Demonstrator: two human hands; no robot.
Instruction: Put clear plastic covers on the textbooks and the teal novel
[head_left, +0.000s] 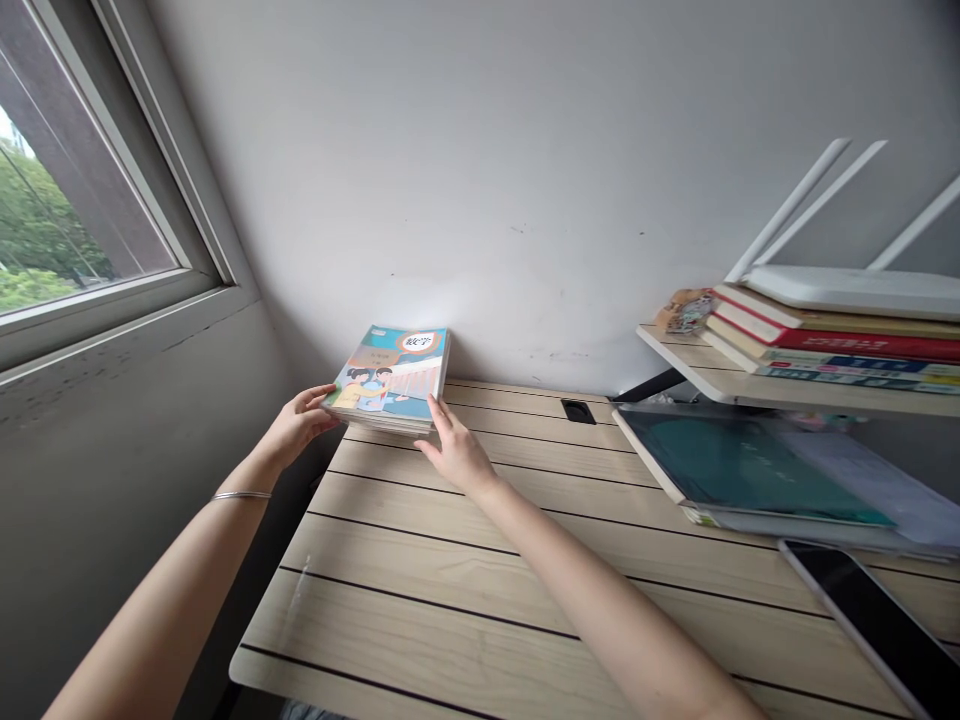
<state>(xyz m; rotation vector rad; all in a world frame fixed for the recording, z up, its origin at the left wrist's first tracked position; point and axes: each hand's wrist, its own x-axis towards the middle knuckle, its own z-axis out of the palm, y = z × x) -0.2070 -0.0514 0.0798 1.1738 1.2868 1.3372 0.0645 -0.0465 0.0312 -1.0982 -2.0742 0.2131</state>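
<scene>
A stack of textbooks (394, 375) is at the far left corner of the desk, close to the wall. The top one is a maths textbook with a blue cover and drawn children on it. My left hand (300, 420) grips the stack's left side near the front corner, fingers along the edge. At the front right corner my right hand (457, 450) holds it, with the thumb low at the front edge and the fingers on the right side. The undersides of the books are hidden, so I cannot tell whether the whole stack rests on the desk.
The slatted wooden desk (450, 570) has a cable hole (577, 411) near the wall. On the right, a raised shelf (694, 370) bears several books (847, 340) and a white router (855, 287). Below lie a teal folder (765, 465) and a phone (870, 620). A window (67, 200) is at left.
</scene>
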